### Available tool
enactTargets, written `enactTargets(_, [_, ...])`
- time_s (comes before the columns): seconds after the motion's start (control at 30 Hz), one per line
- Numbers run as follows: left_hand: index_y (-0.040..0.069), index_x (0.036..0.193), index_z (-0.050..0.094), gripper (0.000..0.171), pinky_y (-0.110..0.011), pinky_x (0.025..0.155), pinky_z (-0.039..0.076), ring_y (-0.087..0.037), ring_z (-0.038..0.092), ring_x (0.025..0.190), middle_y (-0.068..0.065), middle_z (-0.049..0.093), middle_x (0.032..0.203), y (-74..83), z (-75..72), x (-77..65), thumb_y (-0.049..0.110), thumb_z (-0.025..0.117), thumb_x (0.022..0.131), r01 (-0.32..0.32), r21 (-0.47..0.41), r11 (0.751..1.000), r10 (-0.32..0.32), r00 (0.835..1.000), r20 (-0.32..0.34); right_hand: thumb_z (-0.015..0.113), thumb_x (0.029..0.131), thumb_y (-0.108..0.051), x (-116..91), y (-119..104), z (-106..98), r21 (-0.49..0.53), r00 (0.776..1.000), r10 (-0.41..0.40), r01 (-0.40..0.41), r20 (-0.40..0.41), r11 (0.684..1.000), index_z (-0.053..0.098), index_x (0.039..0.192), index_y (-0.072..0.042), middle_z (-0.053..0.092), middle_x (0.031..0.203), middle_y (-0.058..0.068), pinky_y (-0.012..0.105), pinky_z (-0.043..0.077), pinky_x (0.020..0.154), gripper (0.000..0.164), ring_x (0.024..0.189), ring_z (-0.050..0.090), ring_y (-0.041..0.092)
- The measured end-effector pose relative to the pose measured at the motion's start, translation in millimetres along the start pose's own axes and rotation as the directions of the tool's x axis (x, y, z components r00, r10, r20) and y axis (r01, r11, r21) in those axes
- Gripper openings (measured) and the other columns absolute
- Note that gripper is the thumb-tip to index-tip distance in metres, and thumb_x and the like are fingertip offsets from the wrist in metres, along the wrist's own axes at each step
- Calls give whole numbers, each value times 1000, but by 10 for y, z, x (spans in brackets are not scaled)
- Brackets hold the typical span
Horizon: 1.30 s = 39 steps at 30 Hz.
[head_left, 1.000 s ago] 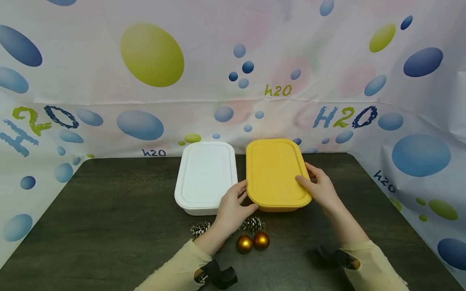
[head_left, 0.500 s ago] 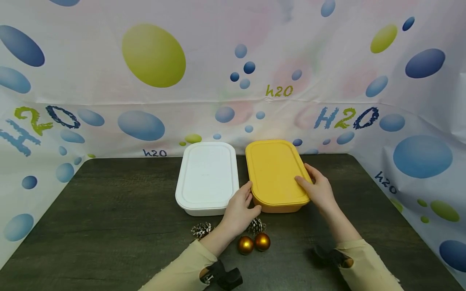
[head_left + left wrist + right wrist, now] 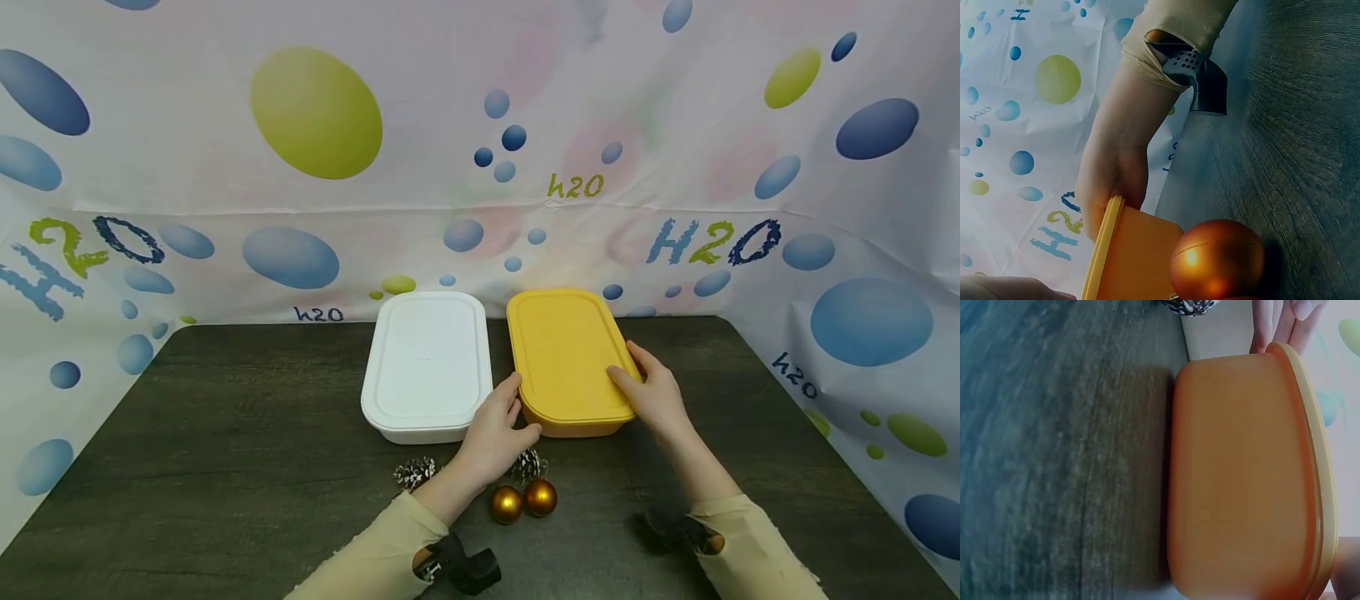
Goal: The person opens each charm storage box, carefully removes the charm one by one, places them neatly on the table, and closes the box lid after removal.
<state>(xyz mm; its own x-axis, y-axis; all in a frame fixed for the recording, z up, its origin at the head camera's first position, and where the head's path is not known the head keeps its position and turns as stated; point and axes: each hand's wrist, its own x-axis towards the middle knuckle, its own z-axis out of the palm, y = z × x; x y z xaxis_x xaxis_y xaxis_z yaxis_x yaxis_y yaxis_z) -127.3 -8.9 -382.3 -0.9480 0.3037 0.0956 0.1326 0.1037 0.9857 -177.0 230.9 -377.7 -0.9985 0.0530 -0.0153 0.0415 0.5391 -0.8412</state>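
Note:
A yellow lidded food container [image 3: 570, 358] stands at the back of the table, right of a white lidded food container [image 3: 427, 367]. My right hand [image 3: 656, 400] holds the yellow one at its right edge, thumb on the lid and fingers down the side. At its left front side is my left hand [image 3: 491, 437], with fingers fairly straight and thumb apart. In the right wrist view, left fingers [image 3: 1266, 325] touch the container by its lid rim, and its orange-looking wall [image 3: 1241, 475] rests on the table. Both lids are on, so the insides are hidden.
Two gold-orange baubles [image 3: 506, 504] lie in front of the containers. One pine cone [image 3: 415, 473] lies left of my left forearm, another pine cone [image 3: 529, 467] right of it. The dark tabletop [image 3: 247, 433] ends at a patterned backdrop [image 3: 420, 167].
The yellow container's front end has come down slightly and drawn a little away from the white container. My left hand has moved slightly right with its side; my right hand keeps its hold.

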Motion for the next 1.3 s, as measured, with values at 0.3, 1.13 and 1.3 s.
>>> enactTargets(0.3, [-12,146,15,76,-37,108,30,-32,20,140,-28,11,153,28,-8,-24,-7,60,86,-9,57,998,7,999,31,54,98,-28,19,14,14,-15,999,13,-12,33,1000,22,151,-1,25,151,24,49,29,109,67,137,28,38])
enactTargets(1.13, [-8,148,12,77,-37,109,29,-27,15,142,-23,9,155,155,-109,-147,4,61,90,3,100,995,-12,996,91,54,98,-34,13,24,38,-53,996,-22,27,86,998,18,151,0,24,151,25,52,28,109,73,136,29,39])
enactTargets(1.3, [-8,148,18,73,-39,107,31,-34,25,138,-25,15,154,264,-278,-283,8,62,91,-16,91,996,3,990,142,54,98,-37,-22,16,25,-30,995,-11,14,102,999,16,152,0,24,152,25,51,30,108,75,135,30,38])
